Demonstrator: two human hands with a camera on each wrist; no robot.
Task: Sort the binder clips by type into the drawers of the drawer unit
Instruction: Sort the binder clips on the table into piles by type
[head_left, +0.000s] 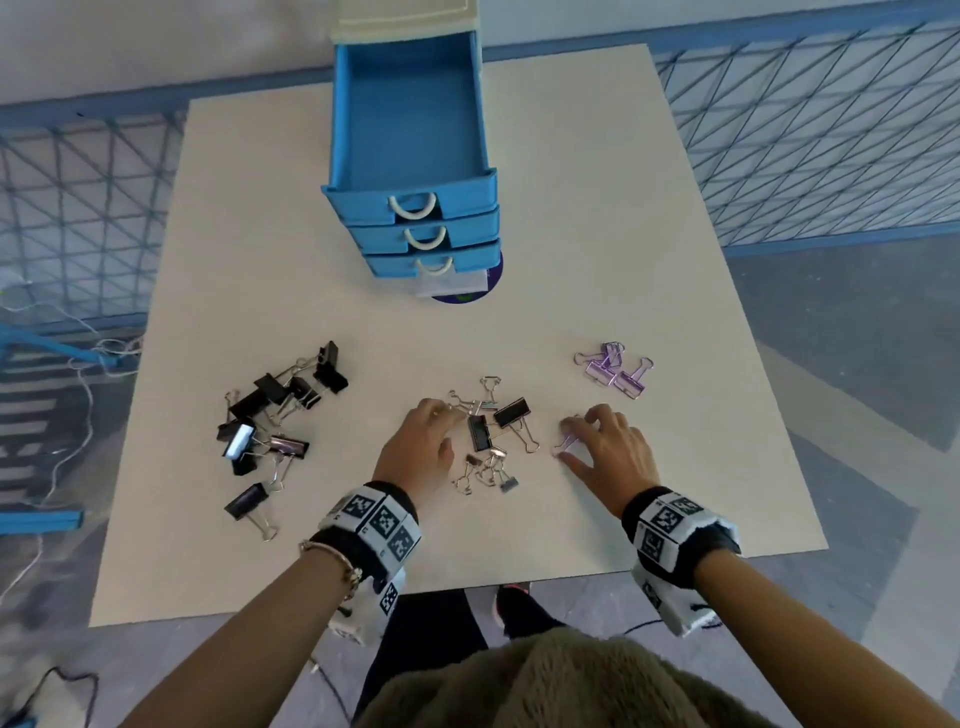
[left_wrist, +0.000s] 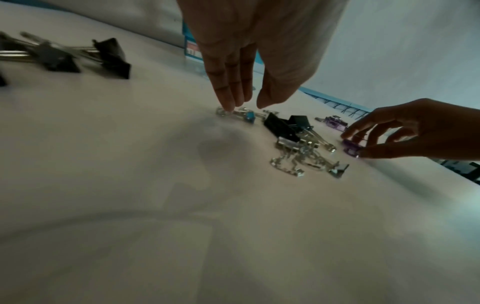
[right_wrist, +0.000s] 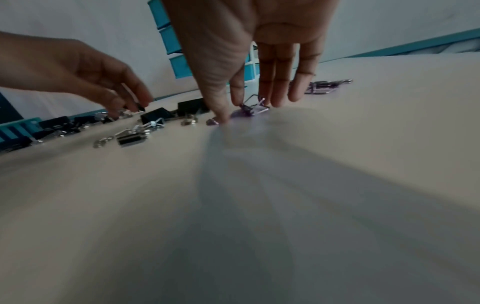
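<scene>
Blue mesh fencing rings a pale square table (head_left: 597, 208), and at its far edge stands the blue drawer unit (head_left: 415, 223), its top drawer (head_left: 410, 114) pulled out and bare inside, the two below it pushed in. On the near left lies a loose heap of black binder clips (head_left: 275, 415); on the right, a small cluster of purple clips (head_left: 615, 370); in the middle, between the hands, a mixed pile (head_left: 488, 441) of two black clips and several small silver ones.

Sorting looks to be at the grouping stage: nothing is in a drawer yet, and the clips are being separated by kind on the tabletop. Next, each hand needs a clean lift of its clip clear of the tangled wire handles, then a carry to its matching group or to the open drawer.

The left hand (head_left: 421, 441) reaches down with fingers nearly straight, fingertips (left_wrist: 228, 107) touching a silver clip (left_wrist: 235, 113) at the far edge of the pile, thumb just apart; whether it has closed on it is hard to say. The right hand (head_left: 608, 447) is spread, thumb and forefinger pinching a lone purple clip (right_wrist: 250, 110) against the table.
</scene>
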